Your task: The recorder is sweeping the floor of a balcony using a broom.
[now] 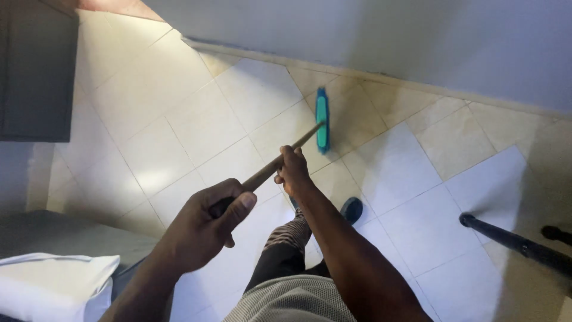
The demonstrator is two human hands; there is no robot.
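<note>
From the head camera, looking down, your left hand (205, 223) is wrapped tight round the near end of the broom handle (280, 160), thumb lying along the top of the wood. Your right hand (292, 173) is clamped on the same handle farther down, closer to the floor, with its forearm running back toward the bottom of the picture.

The handle slants up and away from you to the teal broom head (322, 119), which rests on the pale tiled floor (196, 119) close to the foot of the white wall (387, 36). The tiles just past the head look yellowish and stained.

Below your right arm you can see your knee in dark trousers and a dark shoe (351, 209) planted on a tile. At the lower left lies a white pillow (53, 283) on a grey bed. A black metal leg (512, 241) juts in at the lower right.
</note>
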